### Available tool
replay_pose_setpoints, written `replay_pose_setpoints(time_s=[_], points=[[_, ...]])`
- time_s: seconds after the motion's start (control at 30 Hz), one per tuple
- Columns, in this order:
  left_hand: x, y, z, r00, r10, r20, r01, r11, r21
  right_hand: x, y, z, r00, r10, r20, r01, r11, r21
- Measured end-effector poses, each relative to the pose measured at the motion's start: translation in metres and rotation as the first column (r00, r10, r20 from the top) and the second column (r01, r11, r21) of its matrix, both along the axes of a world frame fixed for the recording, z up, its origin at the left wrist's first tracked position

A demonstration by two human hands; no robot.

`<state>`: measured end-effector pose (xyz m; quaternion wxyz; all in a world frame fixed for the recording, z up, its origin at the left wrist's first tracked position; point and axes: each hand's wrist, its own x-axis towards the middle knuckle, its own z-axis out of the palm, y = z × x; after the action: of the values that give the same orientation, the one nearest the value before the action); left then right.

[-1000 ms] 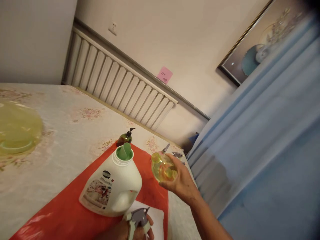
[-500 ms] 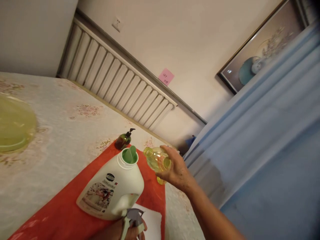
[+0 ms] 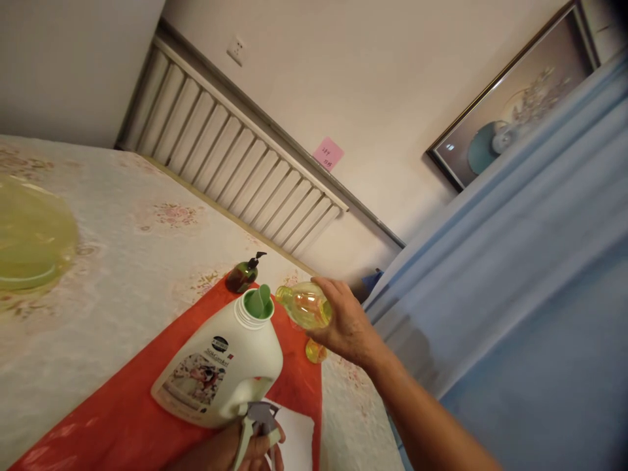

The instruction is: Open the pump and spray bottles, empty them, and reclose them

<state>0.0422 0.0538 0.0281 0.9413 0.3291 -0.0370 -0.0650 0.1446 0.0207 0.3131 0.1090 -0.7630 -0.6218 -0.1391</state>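
My right hand (image 3: pixel 347 322) is wrapped around a clear yellow bottle (image 3: pixel 305 306), tilted on its side with its open neck pointing left. That neck is close to the open mouth of a large white detergent jug (image 3: pixel 228 366), which has a green pouring spout (image 3: pixel 258 301) inside. Low in the view, my left hand (image 3: pixel 258 450) grips a grey and white spray trigger head (image 3: pixel 263 418) in front of the jug's handle. Behind and below the bottle, a small round yellow-orange thing (image 3: pixel 315 351) sits on the red cloth (image 3: pixel 112 399).
A green-brown pump bottle (image 3: pixel 241 277) stands behind the jug. White paper (image 3: pixel 298 432) lies on the cloth at the right. A yellow translucent basin (image 3: pixel 36 235) is on the flowered tablecloth (image 3: pixel 118 248). A radiator (image 3: pixel 230 137) and a blue curtain (image 3: pixel 530 261) border the table.
My right hand has tilted the yellow bottle further over, bringing its neck left and slightly up, nearer the jug's mouth. The left hand still holds the trigger head.
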Motion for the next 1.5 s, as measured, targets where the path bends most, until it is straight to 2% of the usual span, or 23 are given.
replay_pose_setpoints(time_s=[0.1,0.37,0.9,1.1,1.37,1.5], points=[[-0.001,0.001,0.001,1.000,-0.004,0.010,0.004,1.000,0.014,-0.004,0.002,0.004,0.999,0.005,0.033,-0.004,1.000,-0.021],[0.007,-0.001,-0.011,1.000,0.008,-0.006,-0.008,1.000,-0.002,-0.007,0.006,0.008,0.990,0.023,0.141,-0.014,0.998,-0.068],[0.000,0.002,-0.002,1.000,0.016,0.016,-0.016,1.000,-0.001,-0.004,0.006,0.013,0.980,0.028,0.199,-0.010,0.996,-0.091],[0.001,0.002,-0.004,1.000,0.007,0.014,-0.007,0.999,-0.034,-0.007,0.004,0.018,0.974,0.022,0.224,0.003,0.994,-0.111],[-0.002,0.001,0.000,1.000,0.027,0.014,-0.027,1.000,-0.007,-0.005,0.005,0.021,0.970,0.024,0.240,0.007,0.992,-0.125],[0.000,0.001,-0.004,0.999,0.022,0.028,-0.022,1.000,-0.010,-0.005,0.005,0.025,0.969,0.037,0.246,-0.003,0.990,-0.139]])
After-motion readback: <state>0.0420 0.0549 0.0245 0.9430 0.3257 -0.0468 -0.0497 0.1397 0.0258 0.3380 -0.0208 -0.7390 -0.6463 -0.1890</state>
